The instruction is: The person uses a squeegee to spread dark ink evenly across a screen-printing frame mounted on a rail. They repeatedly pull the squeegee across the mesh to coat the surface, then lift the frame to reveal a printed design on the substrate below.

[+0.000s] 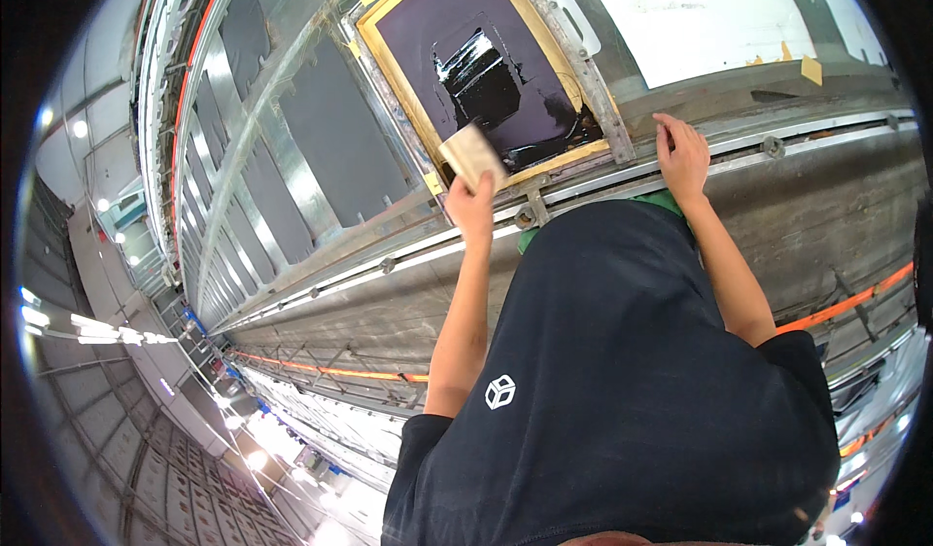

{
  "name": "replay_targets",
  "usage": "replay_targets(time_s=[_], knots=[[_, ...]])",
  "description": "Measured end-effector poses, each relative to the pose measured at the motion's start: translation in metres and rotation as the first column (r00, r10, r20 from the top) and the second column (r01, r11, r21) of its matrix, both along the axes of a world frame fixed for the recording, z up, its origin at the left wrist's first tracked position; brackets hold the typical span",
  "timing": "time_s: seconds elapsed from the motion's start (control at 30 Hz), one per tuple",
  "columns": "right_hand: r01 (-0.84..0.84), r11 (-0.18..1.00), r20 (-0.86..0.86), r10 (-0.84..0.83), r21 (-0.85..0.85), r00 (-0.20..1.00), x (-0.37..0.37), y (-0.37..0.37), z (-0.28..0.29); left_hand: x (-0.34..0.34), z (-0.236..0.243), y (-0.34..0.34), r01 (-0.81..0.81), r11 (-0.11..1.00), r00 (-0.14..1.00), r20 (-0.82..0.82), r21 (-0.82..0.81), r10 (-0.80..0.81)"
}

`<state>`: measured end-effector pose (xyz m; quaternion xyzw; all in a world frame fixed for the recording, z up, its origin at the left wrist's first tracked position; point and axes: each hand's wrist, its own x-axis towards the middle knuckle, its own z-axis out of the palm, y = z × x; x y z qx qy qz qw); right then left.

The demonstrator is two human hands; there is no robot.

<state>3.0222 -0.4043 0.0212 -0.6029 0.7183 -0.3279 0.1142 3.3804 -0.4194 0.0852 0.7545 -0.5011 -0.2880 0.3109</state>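
My left hand (470,213) grips a pale tan rectangular scraper (471,155), slightly blurred, held over the lower left corner of a screen frame (564,166) with yellow inner edges. The screen's purple surface (428,45) bears a glossy black ink patch (486,94) in the middle and more black ink at the lower right. My right hand (683,157) is at the long metal rail, right of the frame, with its fingers apart and loosely bent, holding nothing.
A white sheet (700,16) with a small yellow piece (812,70) lies at the upper right. Dark grey panels (335,162) run along the long metal bed at the left. Bolted rails (773,145) cross in front of me; an orange strip (846,301) runs lower down.
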Motion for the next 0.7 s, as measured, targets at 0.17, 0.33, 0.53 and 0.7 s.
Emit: replay_targets(time_s=[0.17, 0.33, 0.53, 0.7], knots=[[0.006, 1.0, 0.0, -0.006, 0.0, 1.0, -0.001, 0.0, -0.004, -0.072, 0.007, -0.037, 0.038, 0.999, 0.918, -0.396, 0.013, -0.03], [0.016, 1.0, 0.018, -0.016, 0.001, 1.0, -0.001, -0.001, -0.006, -0.096, 0.007, -0.034, 0.136, 0.988, 0.931, -0.351, 0.076, -0.101], [0.032, 0.999, 0.056, -0.032, 0.009, 0.998, 0.003, -0.001, -0.001, 0.001, 0.006, -0.021, 0.031, 0.98, 0.967, -0.255, 0.197, 0.021], [0.017, 1.0, 0.021, -0.017, -0.014, 1.0, 0.0, -0.002, -0.002, 0.045, 0.022, -0.016, 0.015, 0.996, 0.996, 0.088, 0.09, -0.023]])
